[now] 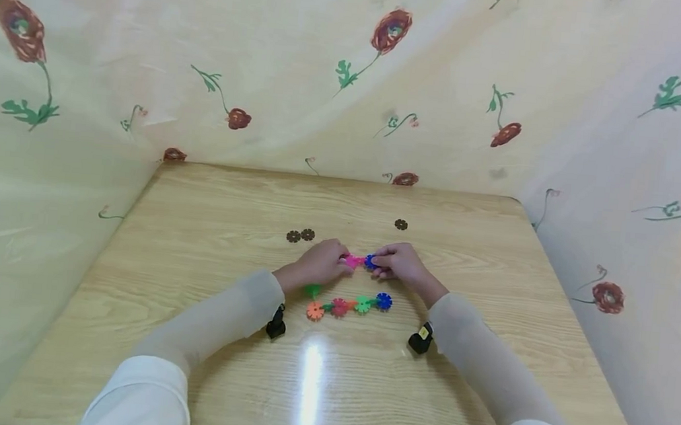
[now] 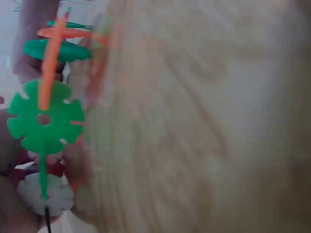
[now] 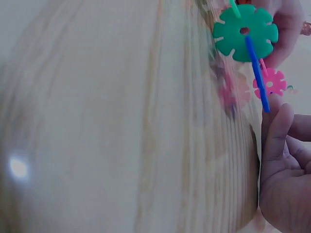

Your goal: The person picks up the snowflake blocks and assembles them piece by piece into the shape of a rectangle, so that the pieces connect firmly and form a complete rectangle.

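Near the table's middle, my left hand [image 1: 320, 263] pinches a pink notched disc [image 1: 351, 261]. My right hand [image 1: 401, 264] pinches a blue notched disc [image 1: 370, 262] facing it, a small pink piece between the two. A joined chain of notched discs lies closer to me: a green disc [image 1: 312, 290] beside my left wrist, an orange disc [image 1: 315, 311], a red disc [image 1: 339, 307], a light green disc [image 1: 363, 304] and a blue end disc [image 1: 384, 302]. Smaller pieces between these are hard to make out. The right wrist view shows another pink disc face [image 3: 270, 83] by my fingertips.
Two dark brown notched discs [image 1: 294, 236] lie beyond my left hand, and another dark disc [image 1: 401, 224] lies behind my right hand. The wooden table [image 1: 244, 204] meets flowered cloth [image 1: 292, 66] at its back and sides. A bright light reflection crosses its near part.
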